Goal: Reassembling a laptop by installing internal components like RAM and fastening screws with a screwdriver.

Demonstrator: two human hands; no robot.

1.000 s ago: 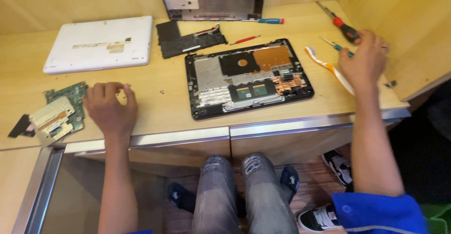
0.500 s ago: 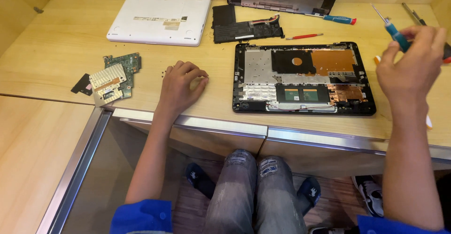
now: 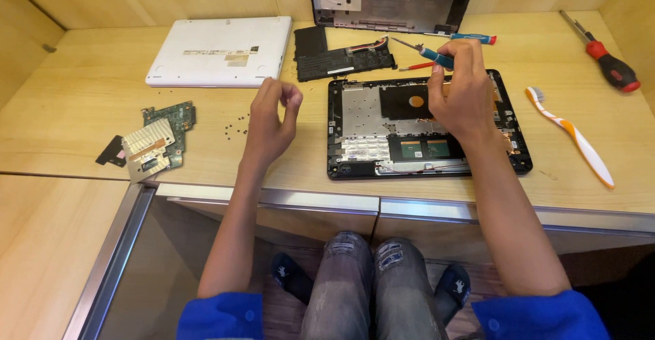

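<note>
A person's right hand (image 3: 464,98) gripped a small blue-handled screwdriver (image 3: 426,52), fingers curled tight around it, above an opened laptop base (image 3: 361,118) on a wooden desk (image 3: 82,74). The left hand (image 3: 269,118) hovered beside loose screws (image 3: 237,127), fingertips pinched together; whether they held a screw could not be told. A circuit board (image 3: 160,139) lay at left.

Three screwdrivers (image 3: 428,54), possibly four; one toothbrush (image 3: 572,137); one circuit board (image 3: 158,141); two hands (image 3: 269,123).
</note>
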